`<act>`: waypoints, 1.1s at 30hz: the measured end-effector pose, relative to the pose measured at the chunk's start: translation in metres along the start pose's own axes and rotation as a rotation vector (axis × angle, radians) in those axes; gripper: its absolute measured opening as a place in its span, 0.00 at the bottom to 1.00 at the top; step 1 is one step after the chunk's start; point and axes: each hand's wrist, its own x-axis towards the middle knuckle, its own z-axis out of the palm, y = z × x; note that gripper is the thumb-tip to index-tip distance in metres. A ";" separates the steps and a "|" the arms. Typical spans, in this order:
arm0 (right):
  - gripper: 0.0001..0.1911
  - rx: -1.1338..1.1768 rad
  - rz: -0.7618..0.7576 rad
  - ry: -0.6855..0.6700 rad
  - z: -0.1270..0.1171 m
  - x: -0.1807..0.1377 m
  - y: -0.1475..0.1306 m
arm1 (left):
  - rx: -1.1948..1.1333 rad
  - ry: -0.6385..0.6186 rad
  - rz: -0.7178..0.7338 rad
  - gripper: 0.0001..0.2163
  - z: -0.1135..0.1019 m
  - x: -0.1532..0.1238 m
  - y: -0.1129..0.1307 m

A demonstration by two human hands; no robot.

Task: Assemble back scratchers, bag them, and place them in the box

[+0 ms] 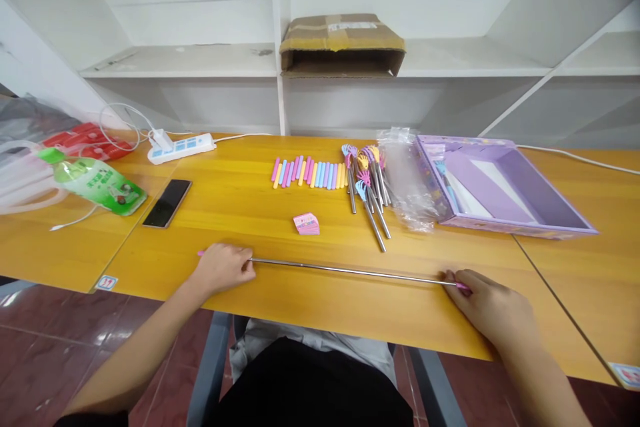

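Note:
A telescopic back scratcher [350, 271] is stretched out long between my two hands, its thin metal rod just above or on the table. My left hand [223, 268] is closed around one end, with a bit of pink poking out past the fist. At the other end my right hand [487, 303] grips the pink tip, most of which the fingers hide. Beyond the rod lies a small stack of pink cards [306, 224]. Several collapsed back scratchers [369, 180] with coloured claw heads are piled farther back, beside a row of coloured handle sleeves [310, 173].
Clear plastic bags [407, 180] lie against a purple open box [550, 223] on the right. To the left are a phone [167, 203], a green-capped bottle [100, 183] and a power strip [183, 149]. A cardboard box [343, 37] sits on the shelf behind.

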 end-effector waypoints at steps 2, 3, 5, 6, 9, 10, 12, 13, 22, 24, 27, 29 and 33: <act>0.23 0.014 -0.077 -0.018 -0.001 0.006 -0.023 | 0.018 -0.013 0.018 0.12 -0.004 0.006 0.012; 0.22 0.016 -0.107 -0.030 -0.002 0.010 -0.035 | 0.023 -0.014 0.020 0.13 -0.006 0.010 0.017; 0.21 0.003 -0.133 -0.048 -0.008 0.019 -0.058 | 0.027 -0.003 0.001 0.14 -0.011 0.017 0.027; 0.20 -0.008 -0.131 -0.049 -0.011 0.024 -0.068 | 0.027 0.008 -0.010 0.14 -0.014 0.021 0.031; 0.18 -0.025 -0.127 -0.027 -0.020 0.039 -0.094 | 0.009 0.054 -0.005 0.15 -0.024 0.030 0.043; 0.17 -0.020 -0.139 -0.026 -0.022 0.043 -0.103 | 0.000 0.067 0.008 0.15 -0.026 0.033 0.048; 0.17 -0.001 -0.184 -0.054 -0.024 0.050 -0.126 | -0.018 0.081 0.034 0.15 -0.030 0.038 0.062; 0.16 0.009 -0.207 -0.084 -0.025 0.052 -0.139 | -0.026 0.084 0.044 0.15 -0.032 0.041 0.070; 0.12 -0.001 -0.219 -0.312 -0.041 0.073 -0.239 | -0.104 0.095 0.061 0.17 -0.037 0.068 0.125; 0.10 0.021 -0.242 -0.369 -0.043 0.075 -0.247 | -0.111 0.083 0.081 0.17 -0.038 0.072 0.127; 0.10 0.029 -0.249 -0.424 -0.045 0.081 -0.252 | -0.119 0.070 0.096 0.18 -0.041 0.078 0.125; 0.11 0.014 -0.249 -0.451 -0.045 0.087 -0.253 | -0.118 0.073 0.097 0.18 -0.043 0.082 0.122; 0.16 0.005 -0.298 -0.429 -0.043 0.105 -0.251 | -0.115 0.089 0.075 0.19 -0.046 0.094 0.113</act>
